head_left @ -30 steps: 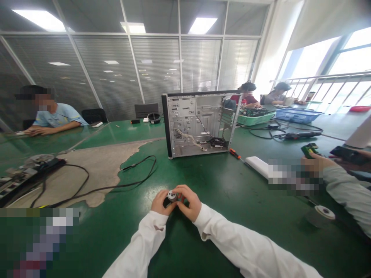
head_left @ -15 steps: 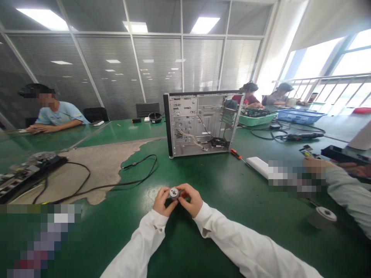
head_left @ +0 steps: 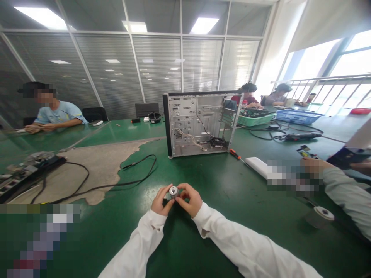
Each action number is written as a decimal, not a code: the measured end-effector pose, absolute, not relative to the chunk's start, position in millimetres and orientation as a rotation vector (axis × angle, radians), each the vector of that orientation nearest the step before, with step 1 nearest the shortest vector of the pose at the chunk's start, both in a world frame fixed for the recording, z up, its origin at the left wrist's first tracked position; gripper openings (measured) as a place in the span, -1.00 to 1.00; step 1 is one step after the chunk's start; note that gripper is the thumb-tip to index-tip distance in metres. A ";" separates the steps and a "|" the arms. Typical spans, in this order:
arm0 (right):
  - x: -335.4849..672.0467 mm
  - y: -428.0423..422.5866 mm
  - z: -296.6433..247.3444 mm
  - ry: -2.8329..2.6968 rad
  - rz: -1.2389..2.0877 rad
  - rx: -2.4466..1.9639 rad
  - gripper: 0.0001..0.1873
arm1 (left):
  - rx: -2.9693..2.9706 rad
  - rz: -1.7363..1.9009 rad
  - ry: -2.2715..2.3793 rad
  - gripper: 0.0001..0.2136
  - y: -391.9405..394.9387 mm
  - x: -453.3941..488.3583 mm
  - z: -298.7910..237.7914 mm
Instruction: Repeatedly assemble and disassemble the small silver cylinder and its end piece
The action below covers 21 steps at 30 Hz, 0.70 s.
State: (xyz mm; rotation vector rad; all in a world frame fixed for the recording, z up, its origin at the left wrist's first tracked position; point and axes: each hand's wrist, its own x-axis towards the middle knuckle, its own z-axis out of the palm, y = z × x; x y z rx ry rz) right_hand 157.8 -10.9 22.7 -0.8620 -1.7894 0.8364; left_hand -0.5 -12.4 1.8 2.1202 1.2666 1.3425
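Observation:
Both of my hands hold a small round silver metal part (head_left: 173, 191) just above the green table (head_left: 220, 193), low in the middle of the view. My left hand (head_left: 161, 202) grips it from the left with thumb and fingers. My right hand (head_left: 189, 200) pinches it from the right. Both arms wear white sleeves. An open, bare computer case (head_left: 199, 123) stands upright on the table beyond my hands.
A black cable (head_left: 116, 181) loops left of my hands over a worn patch of the table. An orange-handled screwdriver (head_left: 236, 155) and a white flat bar (head_left: 256, 166) lie right of the case. A co-worker's sleeve (head_left: 344, 197) reaches in from the right. A tape roll (head_left: 323, 212) lies near it.
My hands have lifted the silver part slightly and turned it so its round face points up toward me. The co-worker's hand at right has shifted a little.

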 end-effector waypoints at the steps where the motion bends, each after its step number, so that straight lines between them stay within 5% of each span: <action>1: 157.7 -10.7 21.9 -1.792 0.841 -0.882 -0.68 | 2.112 1.338 1.265 -0.61 -12.5 -0.5 1.1; 21: 156.0 -11.1 26.6 -1.926 0.772 -0.889 -0.64 | 2.191 1.186 1.456 -0.61 -10.3 5.5 -4.2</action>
